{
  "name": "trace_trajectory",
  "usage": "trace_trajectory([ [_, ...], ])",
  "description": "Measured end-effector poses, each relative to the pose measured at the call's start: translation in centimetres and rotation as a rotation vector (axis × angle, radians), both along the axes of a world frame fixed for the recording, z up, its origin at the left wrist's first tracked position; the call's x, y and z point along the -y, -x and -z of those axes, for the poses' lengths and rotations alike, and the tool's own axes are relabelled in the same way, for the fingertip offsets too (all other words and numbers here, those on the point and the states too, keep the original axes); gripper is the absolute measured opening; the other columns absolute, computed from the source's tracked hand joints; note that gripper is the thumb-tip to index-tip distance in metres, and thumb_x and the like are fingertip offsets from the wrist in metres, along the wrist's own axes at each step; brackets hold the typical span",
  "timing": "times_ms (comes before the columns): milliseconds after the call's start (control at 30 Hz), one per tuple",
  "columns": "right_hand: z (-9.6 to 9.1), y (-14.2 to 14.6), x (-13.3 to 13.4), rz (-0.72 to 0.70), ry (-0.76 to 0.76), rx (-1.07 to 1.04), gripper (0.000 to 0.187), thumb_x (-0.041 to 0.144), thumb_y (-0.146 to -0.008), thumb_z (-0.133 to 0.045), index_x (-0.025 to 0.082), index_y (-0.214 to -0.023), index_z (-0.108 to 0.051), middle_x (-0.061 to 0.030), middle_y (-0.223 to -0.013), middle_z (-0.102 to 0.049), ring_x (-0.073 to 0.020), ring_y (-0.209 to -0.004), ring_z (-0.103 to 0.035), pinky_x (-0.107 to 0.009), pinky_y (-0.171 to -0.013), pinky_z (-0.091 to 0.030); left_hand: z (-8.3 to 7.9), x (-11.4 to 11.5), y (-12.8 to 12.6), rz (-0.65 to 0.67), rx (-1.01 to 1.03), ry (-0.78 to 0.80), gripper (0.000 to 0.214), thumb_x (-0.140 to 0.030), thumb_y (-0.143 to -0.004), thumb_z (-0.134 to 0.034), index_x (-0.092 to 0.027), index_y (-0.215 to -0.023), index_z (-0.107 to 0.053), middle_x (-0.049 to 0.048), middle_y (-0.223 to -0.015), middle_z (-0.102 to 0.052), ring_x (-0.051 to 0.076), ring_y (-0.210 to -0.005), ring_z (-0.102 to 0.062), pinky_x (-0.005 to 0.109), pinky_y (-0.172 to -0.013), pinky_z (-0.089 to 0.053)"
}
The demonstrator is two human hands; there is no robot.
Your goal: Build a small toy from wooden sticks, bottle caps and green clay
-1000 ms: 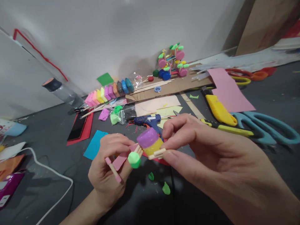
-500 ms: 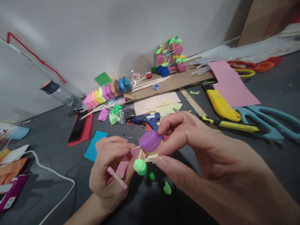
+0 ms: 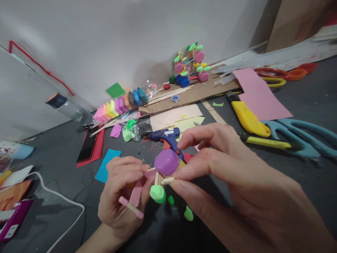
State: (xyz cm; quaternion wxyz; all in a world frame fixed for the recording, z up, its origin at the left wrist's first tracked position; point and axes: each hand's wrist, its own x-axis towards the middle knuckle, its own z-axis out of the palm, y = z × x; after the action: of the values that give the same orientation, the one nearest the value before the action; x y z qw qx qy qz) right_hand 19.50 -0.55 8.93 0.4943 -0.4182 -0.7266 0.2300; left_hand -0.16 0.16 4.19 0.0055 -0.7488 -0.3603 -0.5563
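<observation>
Between my hands is a small craft model of wooden sticks [image 3: 156, 178], pink strips [image 3: 136, 193] and soft clay. A rounded purple clay piece [image 3: 166, 162] sits on its upper side, and a bright green clay lump [image 3: 157, 194] is on its lower end. My left hand [image 3: 116, 196] is closed around the model's left part, where a short stick with pink ends [image 3: 131, 207] pokes out. With thumb and index finger, my right hand [image 3: 223, 172] pinches a short pale stick end [image 3: 168, 180] just under the purple clay; its other fingers curl above.
Beyond my hands lie a blue glue gun [image 3: 168, 138], a row of clay packets [image 3: 121, 104] and a decorated stick model [image 3: 191, 63]. To the right are a yellow cutter [image 3: 249, 117] and blue scissors [image 3: 295, 137]. Green clay scraps [image 3: 188, 213] lie below; a white cable [image 3: 63, 191] curves at left.
My right thumb and index finger have shifted slightly left and down along the stick end. The model has tilted a little, showing more of the purple clay's face.
</observation>
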Motion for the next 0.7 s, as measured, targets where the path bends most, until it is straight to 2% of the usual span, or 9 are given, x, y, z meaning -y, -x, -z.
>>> trace_trajectory([
  [167,0.2,0.0,0.0,0.043,-0.061,0.090,0.016,0.016,-0.088,-0.059,0.022,-0.074,-0.065,-0.0067,-0.104,-0.060,-0.0219,-0.101,-0.060,-0.032,-0.077,-0.052,0.0,-0.1,0.2,0.005,0.015,-0.009,0.029,-0.009,-0.072,-0.078,-0.019,-0.095,-0.064,0.0012,-0.080,-0.074,0.020,-0.074,-0.067,0.040,-0.075,-0.054],
  [333,0.3,0.1,-0.1,0.039,-0.064,0.108,0.005,0.020,-0.090,-0.060,0.022,-0.091,-0.065,-0.0055,-0.106,-0.061,-0.0188,-0.103,-0.060,-0.029,-0.086,-0.051,0.3,0.0,0.0,0.003,0.041,0.029,0.022,-0.015,-0.079,-0.077,-0.019,-0.097,-0.064,0.0011,-0.080,-0.071,0.020,-0.079,-0.067,0.039,-0.076,-0.054],
  [433,0.5,-0.1,-0.3,-0.012,-0.085,0.090,0.011,0.018,-0.091,-0.060,0.021,-0.101,-0.063,-0.0038,-0.105,-0.062,-0.0156,-0.103,-0.060,-0.026,-0.089,-0.050,0.3,0.1,-0.1,0.047,0.085,0.121,0.023,-0.011,-0.079,-0.076,-0.018,-0.097,-0.064,0.0021,-0.082,-0.069,0.020,-0.081,-0.065,0.039,-0.076,-0.053],
  [600,0.6,-1.0,-1.2,-0.128,-0.158,0.188,0.013,0.017,-0.093,-0.058,0.022,-0.099,-0.069,-0.0030,-0.103,-0.063,-0.0128,-0.087,-0.061,-0.025,-0.078,-0.051,0.1,0.3,0.0,0.046,0.057,0.258,0.026,-0.008,-0.078,-0.074,-0.021,-0.096,-0.062,0.0010,-0.083,-0.067,0.019,-0.082,-0.065,0.037,-0.077,-0.051],
  [700,0.6,-1.4,-1.5,-0.128,-0.199,0.281,0.014,0.018,-0.093,-0.059,0.022,-0.102,-0.070,-0.0030,-0.105,-0.064,-0.0134,-0.090,-0.061,-0.025,-0.078,-0.049,0.1,0.3,0.1,0.043,0.044,0.305,0.026,-0.009,-0.078,-0.075,-0.022,-0.095,-0.062,0.0011,-0.084,-0.067,0.020,-0.083,-0.064,0.036,-0.077,-0.050],
])
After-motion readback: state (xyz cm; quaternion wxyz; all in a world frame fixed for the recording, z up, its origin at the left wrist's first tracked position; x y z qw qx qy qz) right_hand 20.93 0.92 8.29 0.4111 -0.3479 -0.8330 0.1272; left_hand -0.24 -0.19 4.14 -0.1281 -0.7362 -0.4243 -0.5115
